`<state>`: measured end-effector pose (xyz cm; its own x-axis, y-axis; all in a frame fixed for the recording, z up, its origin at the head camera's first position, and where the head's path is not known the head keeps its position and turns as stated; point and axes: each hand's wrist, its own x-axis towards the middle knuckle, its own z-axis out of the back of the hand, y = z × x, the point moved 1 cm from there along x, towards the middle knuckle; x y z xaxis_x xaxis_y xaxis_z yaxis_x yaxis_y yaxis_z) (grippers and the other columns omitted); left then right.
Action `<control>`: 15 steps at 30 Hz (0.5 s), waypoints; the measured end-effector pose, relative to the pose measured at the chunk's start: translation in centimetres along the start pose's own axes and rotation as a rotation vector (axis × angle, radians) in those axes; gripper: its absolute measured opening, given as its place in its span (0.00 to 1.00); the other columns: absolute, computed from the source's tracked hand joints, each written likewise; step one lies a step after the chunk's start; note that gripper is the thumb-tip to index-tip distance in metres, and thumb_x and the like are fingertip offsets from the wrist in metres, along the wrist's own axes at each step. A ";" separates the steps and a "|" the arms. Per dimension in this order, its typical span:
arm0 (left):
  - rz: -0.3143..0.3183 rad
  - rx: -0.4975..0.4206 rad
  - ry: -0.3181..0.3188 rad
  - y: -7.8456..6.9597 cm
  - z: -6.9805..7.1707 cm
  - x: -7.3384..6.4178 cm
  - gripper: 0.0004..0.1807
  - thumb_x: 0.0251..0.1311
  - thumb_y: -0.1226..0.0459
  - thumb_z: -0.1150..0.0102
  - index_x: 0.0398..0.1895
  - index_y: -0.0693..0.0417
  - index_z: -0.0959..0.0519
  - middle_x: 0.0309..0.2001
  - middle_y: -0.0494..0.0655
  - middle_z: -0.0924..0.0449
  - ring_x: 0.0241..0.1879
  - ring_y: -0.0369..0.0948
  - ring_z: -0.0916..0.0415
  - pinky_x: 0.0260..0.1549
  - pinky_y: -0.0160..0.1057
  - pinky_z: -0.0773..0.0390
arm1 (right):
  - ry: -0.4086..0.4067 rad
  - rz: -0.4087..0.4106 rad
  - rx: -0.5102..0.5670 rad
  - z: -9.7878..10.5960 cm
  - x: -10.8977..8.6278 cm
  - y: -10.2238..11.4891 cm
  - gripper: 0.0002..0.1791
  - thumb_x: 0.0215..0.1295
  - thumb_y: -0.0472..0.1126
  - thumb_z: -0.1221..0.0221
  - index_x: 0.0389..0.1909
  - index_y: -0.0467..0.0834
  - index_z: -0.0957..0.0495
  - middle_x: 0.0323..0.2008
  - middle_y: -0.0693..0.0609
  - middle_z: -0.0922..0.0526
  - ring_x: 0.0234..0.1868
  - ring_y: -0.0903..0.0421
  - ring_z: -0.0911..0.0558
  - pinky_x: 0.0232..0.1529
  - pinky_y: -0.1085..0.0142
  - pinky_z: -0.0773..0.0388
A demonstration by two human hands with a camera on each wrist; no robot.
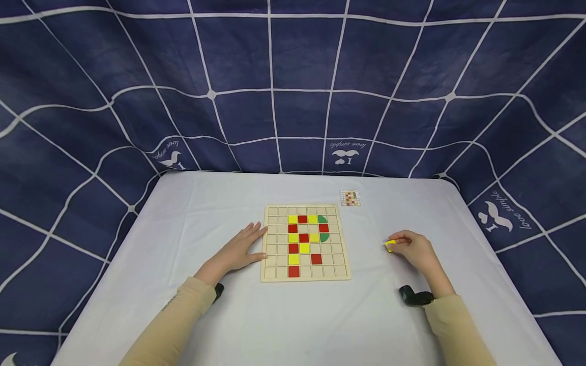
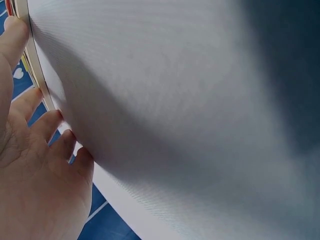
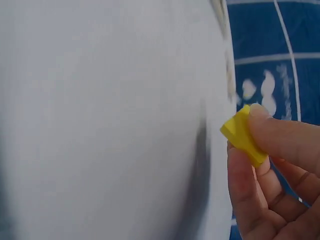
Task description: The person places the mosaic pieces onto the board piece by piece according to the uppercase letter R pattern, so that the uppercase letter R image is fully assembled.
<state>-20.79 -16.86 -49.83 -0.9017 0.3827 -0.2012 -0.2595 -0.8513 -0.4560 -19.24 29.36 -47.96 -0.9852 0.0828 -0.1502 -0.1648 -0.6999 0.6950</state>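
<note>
A square wooden grid board lies mid-table with red and yellow square tiles set in a pattern. Two green rounded tiles sit on its right side, above and below a red one. One red tile lies by itself in the lower part. My left hand, fingers spread, rests against the board's left edge; the left wrist view shows fingertips along that edge. To the right of the board, my right hand pinches a yellow tile between thumb and fingers, held apart from the board.
Beyond the board's far right corner lies a small card printed with a coloured grid pattern. A white cloth covers the table. Dark blue curtains with white lines enclose the back and sides.
</note>
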 end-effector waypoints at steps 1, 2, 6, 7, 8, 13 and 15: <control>0.000 0.002 0.000 0.0 0.0 0.0 0.45 0.61 0.46 0.37 0.77 0.50 0.44 0.79 0.53 0.53 0.79 0.53 0.59 0.76 0.56 0.51 | 0.007 0.004 0.006 -0.5 0.0 0.6 0.15 0.59 0.40 0.31 0.45 0.37 0.18 0.37 0.47 0.14 0.32 0.62 0.20 0.31 0.73 0.23; 0.000 0.001 0.001 0.0 0.0 0.0 0.45 0.61 0.46 0.37 0.77 0.50 0.44 0.79 0.53 0.53 0.79 0.53 0.59 0.76 0.56 0.51 | 0.013 0.015 0.014 -1.0 0.0 1.2 0.15 0.59 0.39 0.31 0.44 0.37 0.17 0.37 0.47 0.14 0.32 0.62 0.20 0.31 0.72 0.23; -0.002 -0.001 0.002 0.0 0.0 0.0 0.45 0.61 0.47 0.37 0.77 0.50 0.44 0.79 0.53 0.53 0.79 0.53 0.60 0.76 0.55 0.51 | 0.050 0.051 0.060 -3.2 -0.3 3.7 0.11 0.57 0.37 0.30 0.41 0.39 0.16 0.35 0.47 0.13 0.32 0.60 0.18 0.31 0.71 0.21; -0.003 -0.002 0.002 0.1 0.0 0.0 0.45 0.61 0.47 0.37 0.77 0.50 0.44 0.79 0.54 0.53 0.79 0.53 0.60 0.76 0.55 0.51 | 0.061 0.067 0.072 -3.8 -0.5 4.2 0.11 0.57 0.37 0.30 0.40 0.39 0.16 0.34 0.47 0.13 0.31 0.60 0.18 0.32 0.70 0.21; -0.004 -0.003 0.002 0.1 0.0 0.0 0.45 0.61 0.47 0.37 0.77 0.50 0.44 0.79 0.54 0.53 0.79 0.53 0.60 0.76 0.55 0.51 | 0.072 0.079 0.088 -4.3 -0.6 4.7 0.10 0.56 0.36 0.30 0.39 0.39 0.16 0.33 0.48 0.13 0.31 0.60 0.18 0.31 0.70 0.20; 0.001 -0.008 0.005 0.1 -0.1 0.1 0.45 0.61 0.47 0.37 0.77 0.50 0.45 0.79 0.53 0.53 0.79 0.53 0.60 0.76 0.55 0.52 | 0.137 0.123 0.148 -6.9 -1.4 6.6 0.08 0.55 0.37 0.29 0.35 0.41 0.16 0.30 0.51 0.15 0.30 0.59 0.19 0.30 0.71 0.21; 0.004 -0.006 0.006 0.1 -0.1 0.1 0.45 0.61 0.47 0.37 0.77 0.50 0.45 0.79 0.53 0.53 0.79 0.53 0.60 0.76 0.56 0.52 | 0.176 0.134 0.158 -7.8 -1.7 7.1 0.07 0.55 0.37 0.29 0.34 0.42 0.16 0.28 0.52 0.16 0.29 0.59 0.20 0.29 0.72 0.22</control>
<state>-20.90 -16.87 -49.96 -0.9006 0.3816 -0.2083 -0.2538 -0.8505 -0.4608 -18.35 18.74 -48.28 -0.9777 -0.1372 -0.1592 -0.0521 -0.5755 0.8161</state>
